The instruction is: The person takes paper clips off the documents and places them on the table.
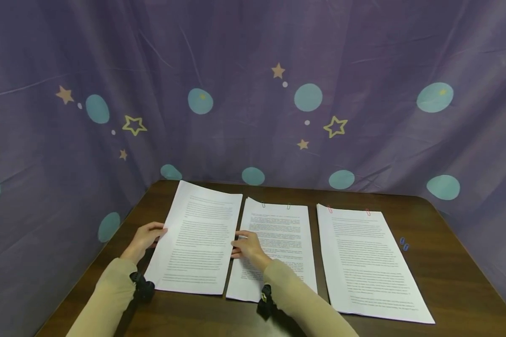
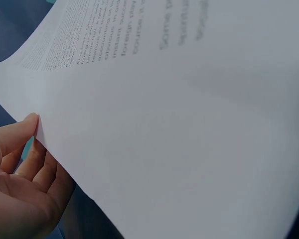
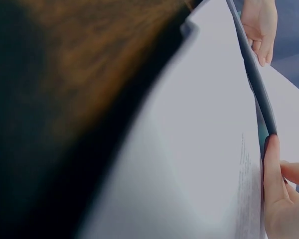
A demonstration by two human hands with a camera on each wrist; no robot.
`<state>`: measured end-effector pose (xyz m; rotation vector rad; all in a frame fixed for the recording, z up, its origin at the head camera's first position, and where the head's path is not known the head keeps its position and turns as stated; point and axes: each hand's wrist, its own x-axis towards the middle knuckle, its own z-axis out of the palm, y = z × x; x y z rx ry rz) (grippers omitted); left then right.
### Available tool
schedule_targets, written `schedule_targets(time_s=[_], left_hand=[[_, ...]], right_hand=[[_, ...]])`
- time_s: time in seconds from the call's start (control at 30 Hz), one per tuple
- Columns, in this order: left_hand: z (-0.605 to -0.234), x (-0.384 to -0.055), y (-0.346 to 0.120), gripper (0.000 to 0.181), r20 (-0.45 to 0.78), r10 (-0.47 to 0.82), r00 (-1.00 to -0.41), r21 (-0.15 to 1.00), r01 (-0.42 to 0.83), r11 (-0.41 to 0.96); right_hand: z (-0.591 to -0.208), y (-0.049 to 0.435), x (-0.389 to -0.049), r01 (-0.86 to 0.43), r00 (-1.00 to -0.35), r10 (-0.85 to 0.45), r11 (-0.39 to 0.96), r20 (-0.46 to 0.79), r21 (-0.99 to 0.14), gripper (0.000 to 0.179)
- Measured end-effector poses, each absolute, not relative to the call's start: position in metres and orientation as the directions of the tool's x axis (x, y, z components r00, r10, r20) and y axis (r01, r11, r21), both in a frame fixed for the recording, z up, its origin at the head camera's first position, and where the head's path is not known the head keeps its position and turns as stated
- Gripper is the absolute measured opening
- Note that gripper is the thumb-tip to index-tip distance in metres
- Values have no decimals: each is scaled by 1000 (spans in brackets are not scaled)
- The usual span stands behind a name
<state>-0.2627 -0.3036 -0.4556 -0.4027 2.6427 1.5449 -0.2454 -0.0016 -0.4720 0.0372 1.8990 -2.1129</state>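
A stack of printed paper (image 1: pixel 202 229) on the left is held up off the table between both hands, its sheets close together. My left hand (image 1: pixel 145 238) pinches its left edge, thumb on the printed face; the left wrist view shows this thumb (image 2: pixel 27 127) and the fingers behind the sheet. On the opposite edge my right hand (image 1: pixel 249 245) grips the paper between thumb and fingers, over the middle stack (image 1: pixel 278 234). Two dark clips (image 1: pixel 288 206) sit on that middle stack's top edge.
Further right lies a third stack (image 1: pixel 371 262) with two red paper clips (image 1: pixel 330 209) along its top. Two blue paper clips (image 1: pixel 406 246) rest on the brown table (image 1: pixel 455 281) beyond it. A purple patterned curtain (image 1: pixel 244 131) hangs behind the table.
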Motion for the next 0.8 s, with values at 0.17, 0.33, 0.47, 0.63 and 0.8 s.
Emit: schedule_targets(time_s=[0.17, 0.33, 0.47, 0.63, 0.8], left_hand=[[-463, -267, -306, 39, -171, -217, -961, 835, -259, 486], [-466, -269, -308, 40, -179, -215, -960, 833, -264, 486], [-461, -267, -305, 40, -172, -223, -960, 840, -261, 476], [-448, -259, -295, 42, -110, -262, -959, 850, -227, 475], [-443, -257, -283, 35, 36, -286, -957, 842, -126, 525]], right_hand=[[-476, -4, -248, 237, -958, -188, -84, -218, -968, 41], [-475, -5, -249, 240, -956, -193, -74, -223, -968, 44], [-472, -3, -248, 226, -955, -213, -74, -206, -971, 44], [-464, 9, -247, 148, -959, -244, 0, -144, -989, 39], [-451, 31, -245, 22, -954, -294, 102, -52, -995, 35]])
